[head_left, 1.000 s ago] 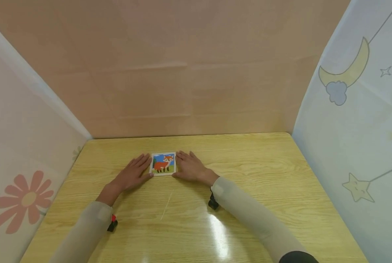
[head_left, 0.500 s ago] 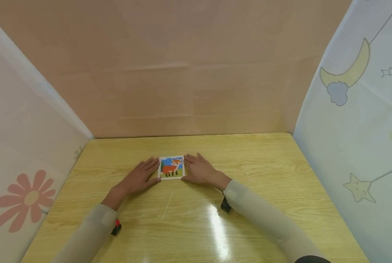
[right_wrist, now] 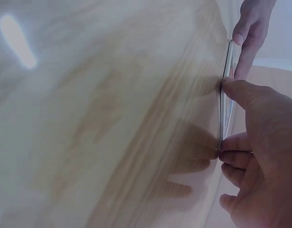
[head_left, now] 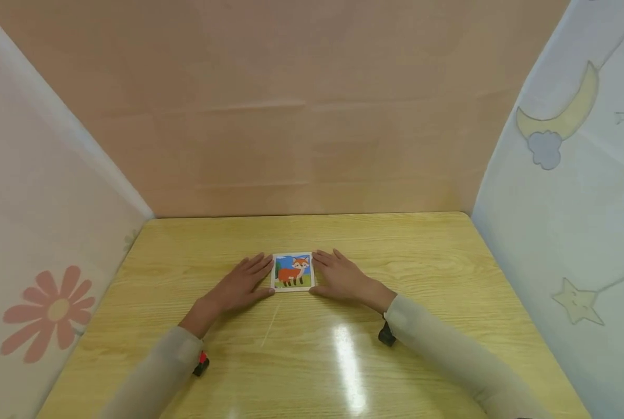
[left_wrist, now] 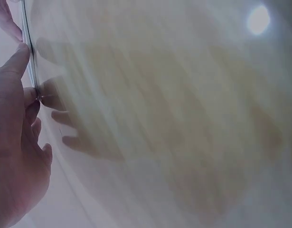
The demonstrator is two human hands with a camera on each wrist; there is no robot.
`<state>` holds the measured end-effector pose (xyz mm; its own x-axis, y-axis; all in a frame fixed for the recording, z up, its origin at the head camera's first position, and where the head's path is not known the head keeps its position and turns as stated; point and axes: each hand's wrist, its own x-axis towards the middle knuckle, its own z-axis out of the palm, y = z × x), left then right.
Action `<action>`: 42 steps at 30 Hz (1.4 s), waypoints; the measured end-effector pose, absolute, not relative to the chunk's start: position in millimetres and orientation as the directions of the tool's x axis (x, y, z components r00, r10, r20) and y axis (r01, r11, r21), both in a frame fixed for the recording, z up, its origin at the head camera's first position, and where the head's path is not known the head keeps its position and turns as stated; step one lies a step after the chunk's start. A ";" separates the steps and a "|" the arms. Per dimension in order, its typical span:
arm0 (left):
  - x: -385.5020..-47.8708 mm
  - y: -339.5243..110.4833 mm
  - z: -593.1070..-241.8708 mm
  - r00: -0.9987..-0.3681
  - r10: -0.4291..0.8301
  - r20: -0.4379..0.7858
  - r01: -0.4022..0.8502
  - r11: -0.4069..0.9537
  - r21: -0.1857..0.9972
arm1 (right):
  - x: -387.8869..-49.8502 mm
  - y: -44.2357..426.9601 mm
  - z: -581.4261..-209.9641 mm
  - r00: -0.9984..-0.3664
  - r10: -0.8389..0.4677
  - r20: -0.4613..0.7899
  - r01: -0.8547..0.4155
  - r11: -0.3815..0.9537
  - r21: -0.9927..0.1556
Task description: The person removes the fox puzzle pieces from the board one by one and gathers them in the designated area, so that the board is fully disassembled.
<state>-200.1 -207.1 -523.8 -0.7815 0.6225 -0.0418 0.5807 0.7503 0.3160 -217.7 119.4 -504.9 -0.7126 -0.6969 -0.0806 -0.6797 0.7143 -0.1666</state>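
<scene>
A thin square picture board (head_left: 293,272) with a white border lies flat on the table, showing an orange fox on blue and green. Along its left edge, my left hand (head_left: 241,285) touches it with extended fingers at the far corner and thumb at the near one. On the opposite edge, my right hand (head_left: 346,279) touches the board in the same manner. In the right wrist view the board (right_wrist: 227,95) appears nearly edge-on, beside the thumb and fingertips of the right hand (right_wrist: 264,142). The left wrist view has the left hand (left_wrist: 17,137) at the board's thin edge.
The wood-grain table (head_left: 422,302) is glossy, with a bright reflection near its front middle. A plain tan backdrop (head_left: 312,116) rises behind it. Printed white curtains (head_left: 595,221) stand at both sides. Small dark devices (head_left: 387,334) sit at the wrists.
Both hands have slid the fox picture board to the right and slightly nearer, keeping it between them. The head view has shifted a little too.
</scene>
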 end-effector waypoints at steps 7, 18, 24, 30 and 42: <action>-196.4 -192.2 -522.0 -0.756 0.654 -0.027 0.618 0.726 0.301 | -208.8 135.7 -504.7 -0.707 -0.706 -0.044 -0.692 0.703 -0.163; -188.8 -170.7 -523.8 -0.725 0.687 -0.052 0.654 0.710 0.261 | -190.2 162.5 -507.7 -0.713 -0.701 -0.015 -0.687 0.703 -0.181; -185.2 -156.8 -517.3 -0.707 0.701 -0.092 0.670 0.706 0.229 | -181.2 176.8 -509.4 -0.715 -0.699 0.017 -0.689 0.701 -0.182; -179.9 -142.9 -507.3 -0.692 0.712 -0.118 0.684 0.699 0.206 | -174.0 189.7 -510.0 -0.708 -0.705 0.037 -0.701 0.696 -0.158; -171.6 -118.6 -505.2 -0.668 0.732 -0.134 0.713 0.682 0.164 | -160.0 212.6 -509.3 -0.697 -0.714 0.069 -0.715 0.685 -0.141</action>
